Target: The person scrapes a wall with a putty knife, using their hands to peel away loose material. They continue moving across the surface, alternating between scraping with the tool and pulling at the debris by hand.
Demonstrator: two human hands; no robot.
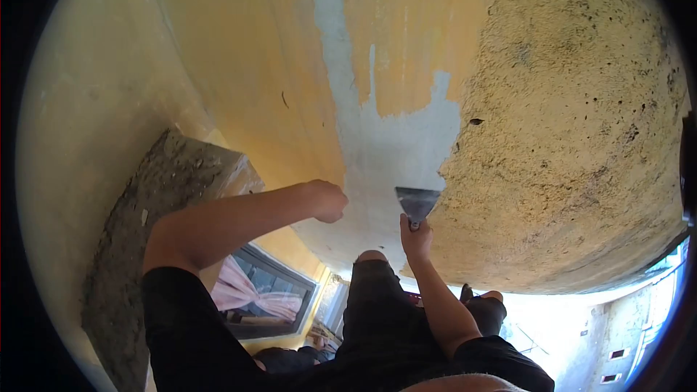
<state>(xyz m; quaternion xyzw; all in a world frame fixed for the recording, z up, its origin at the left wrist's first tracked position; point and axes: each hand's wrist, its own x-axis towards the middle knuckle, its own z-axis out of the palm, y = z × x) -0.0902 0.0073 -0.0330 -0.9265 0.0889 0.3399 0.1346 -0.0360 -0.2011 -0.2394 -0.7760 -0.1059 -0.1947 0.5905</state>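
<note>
My right hand (pixel 416 239) is wrapped round the handle of a scraper (pixel 417 202) with a wide, flat metal blade. The blade fans upward and lies in front of a bare grey patch (pixel 396 138) on a yellow wall (pixel 268 65), close to where rough plaster begins. To the left, my left hand (pixel 328 201) is closed in a fist near the patch's left edge. Its fingers curl away from view, so anything inside is hidden. A grey strip runs upward from the patch between areas of yellow paint.
Rough, pitted yellow plaster (pixel 566 138) covers the right side. A rough concrete ledge (pixel 163 189) juts out at left, near my left arm. Below it are a dark-framed window (pixel 308 297) and a pink curtain (pixel 243 294). My knees show below my hands.
</note>
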